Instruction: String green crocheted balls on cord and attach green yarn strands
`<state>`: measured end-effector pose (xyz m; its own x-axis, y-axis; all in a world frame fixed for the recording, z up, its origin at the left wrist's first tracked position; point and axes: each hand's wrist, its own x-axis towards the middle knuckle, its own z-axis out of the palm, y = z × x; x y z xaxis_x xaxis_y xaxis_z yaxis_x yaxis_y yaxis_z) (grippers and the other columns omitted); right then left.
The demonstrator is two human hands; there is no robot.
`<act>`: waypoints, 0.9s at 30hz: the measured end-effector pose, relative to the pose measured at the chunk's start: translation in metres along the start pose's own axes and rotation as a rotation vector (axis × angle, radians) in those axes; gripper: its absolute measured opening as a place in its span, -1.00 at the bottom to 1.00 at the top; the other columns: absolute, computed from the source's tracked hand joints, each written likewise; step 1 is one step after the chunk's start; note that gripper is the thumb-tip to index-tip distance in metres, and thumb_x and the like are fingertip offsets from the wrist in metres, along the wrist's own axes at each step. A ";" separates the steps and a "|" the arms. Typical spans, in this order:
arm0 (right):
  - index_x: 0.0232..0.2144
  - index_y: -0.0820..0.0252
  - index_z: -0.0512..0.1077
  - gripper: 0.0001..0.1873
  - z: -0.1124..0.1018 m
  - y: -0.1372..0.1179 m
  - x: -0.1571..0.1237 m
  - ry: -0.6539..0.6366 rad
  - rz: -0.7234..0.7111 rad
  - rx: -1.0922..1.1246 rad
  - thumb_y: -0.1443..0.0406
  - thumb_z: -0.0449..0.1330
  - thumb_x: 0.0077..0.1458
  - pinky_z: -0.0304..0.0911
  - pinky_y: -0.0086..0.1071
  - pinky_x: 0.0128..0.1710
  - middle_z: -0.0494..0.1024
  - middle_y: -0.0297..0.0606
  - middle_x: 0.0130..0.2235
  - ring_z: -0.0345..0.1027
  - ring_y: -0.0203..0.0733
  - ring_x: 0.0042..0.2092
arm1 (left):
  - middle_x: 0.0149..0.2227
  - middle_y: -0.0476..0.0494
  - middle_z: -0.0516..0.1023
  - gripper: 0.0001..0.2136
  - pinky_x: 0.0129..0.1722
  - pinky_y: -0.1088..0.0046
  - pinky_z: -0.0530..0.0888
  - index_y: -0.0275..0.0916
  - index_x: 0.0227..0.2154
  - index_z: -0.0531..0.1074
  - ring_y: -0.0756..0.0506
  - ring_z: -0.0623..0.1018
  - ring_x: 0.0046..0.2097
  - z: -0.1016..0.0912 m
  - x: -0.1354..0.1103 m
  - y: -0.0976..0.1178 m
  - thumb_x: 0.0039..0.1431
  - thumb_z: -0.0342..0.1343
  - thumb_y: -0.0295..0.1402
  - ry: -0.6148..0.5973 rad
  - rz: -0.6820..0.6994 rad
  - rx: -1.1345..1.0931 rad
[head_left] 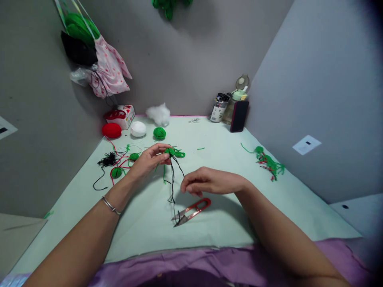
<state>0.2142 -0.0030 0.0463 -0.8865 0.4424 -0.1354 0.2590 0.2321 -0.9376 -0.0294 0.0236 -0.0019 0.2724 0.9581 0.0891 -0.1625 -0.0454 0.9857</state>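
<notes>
Left fingers (159,148) pinch a green piece (169,152); right fingers (194,178), curled, seem to grip its black yarn (179,166), probably stitching. Drawing it through calls for clearing the scissors (194,214) below them.

A small, rounded green yarn piece (171,152) is pinched in the left hand (149,159), partly covered by the fingertips. Thin black strands (172,175) trail from it, kinked and looped lower down; one slants aside, possibly reaching the right hand (206,180).
</notes>
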 end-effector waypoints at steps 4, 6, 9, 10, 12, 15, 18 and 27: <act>-0.19 0.27 0.54 -0.70 -0.011 0.011 -0.001 0.228 0.000 0.116 0.15 0.14 0.29 0.28 -0.48 -0.38 0.51 -0.31 -0.41 0.33 -0.38 -0.42 | -0.16 -0.14 0.56 -0.68 -0.08 0.34 0.49 -0.16 -0.10 0.55 -0.07 0.54 -0.17 0.004 -0.002 0.001 0.04 0.35 -0.30 -0.025 -0.007 -0.014; -0.19 0.26 0.52 -0.69 -0.011 0.016 0.003 0.390 -0.023 0.167 0.12 0.16 0.28 0.22 -0.50 -0.44 0.49 -0.34 -0.45 0.29 -0.40 -0.46 | -0.19 -0.14 0.56 -0.68 -0.11 0.34 0.49 -0.16 -0.11 0.55 -0.08 0.53 -0.20 0.007 -0.003 0.000 0.04 0.36 -0.30 -0.019 0.015 0.029; -0.16 0.25 0.50 -0.68 -0.005 0.023 0.014 0.561 -0.036 0.229 0.10 0.19 0.24 0.15 -0.51 -0.50 0.47 -0.38 -0.50 0.26 -0.41 -0.51 | -0.22 -0.11 0.56 -0.72 -0.16 0.37 0.47 -0.17 -0.15 0.55 -0.05 0.51 -0.25 0.013 -0.005 -0.003 0.06 0.34 -0.28 -0.005 0.079 0.102; -0.14 0.25 0.49 -0.67 -0.002 0.025 0.018 0.603 -0.029 0.249 0.10 0.22 0.22 0.14 -0.50 -0.51 0.48 -0.39 -0.51 0.28 -0.40 -0.52 | -0.21 -0.11 0.56 -0.73 -0.18 0.38 0.47 -0.18 -0.16 0.54 -0.05 0.51 -0.25 0.016 -0.006 -0.003 0.06 0.34 -0.29 0.000 0.104 0.120; -0.12 0.24 0.46 -0.65 0.005 0.027 0.026 0.668 0.002 0.283 0.12 0.28 0.15 0.15 -0.50 -0.53 0.50 -0.40 -0.53 0.30 -0.39 -0.54 | -0.19 -0.12 0.56 -0.75 -0.19 0.40 0.46 -0.20 -0.18 0.54 -0.05 0.51 -0.22 0.021 -0.007 -0.004 0.06 0.34 -0.30 0.022 0.153 0.152; -0.29 0.24 0.48 -0.70 0.011 0.029 0.033 0.645 0.052 0.329 0.13 0.35 0.05 0.14 -0.50 -0.55 0.49 -0.41 -0.57 0.29 -0.39 -0.57 | -0.18 -0.13 0.55 -0.76 -0.19 0.41 0.45 -0.20 -0.19 0.55 -0.06 0.51 -0.21 0.025 -0.009 -0.004 0.07 0.33 -0.30 0.045 0.210 0.203; -0.43 0.25 0.49 -0.71 0.009 0.028 0.034 0.567 0.045 0.405 0.12 0.37 0.01 0.06 -0.50 -0.57 0.44 -0.43 -0.60 0.20 -0.43 -0.59 | -0.21 -0.12 0.54 -0.77 -0.22 0.39 0.46 -0.20 -0.17 0.56 -0.05 0.51 -0.27 0.022 -0.009 -0.006 0.10 0.30 -0.30 0.018 0.235 0.319; -0.39 0.02 0.40 -0.73 -0.076 0.018 -0.052 1.224 -0.382 0.237 0.01 0.20 0.17 -0.10 -0.39 -0.59 -0.02 -0.50 -0.61 -0.13 -0.33 -0.60 | -0.22 -0.14 0.52 -0.83 -0.25 0.37 0.48 -0.14 -0.20 0.60 -0.06 0.50 -0.30 0.005 -0.005 -0.026 0.14 0.21 -0.36 -0.235 0.273 0.656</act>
<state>0.2937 0.0440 0.0605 0.0659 0.9093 0.4110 -0.1150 0.4160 -0.9021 -0.0220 0.0186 -0.0269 0.5106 0.8063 0.2986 0.3257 -0.5027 0.8007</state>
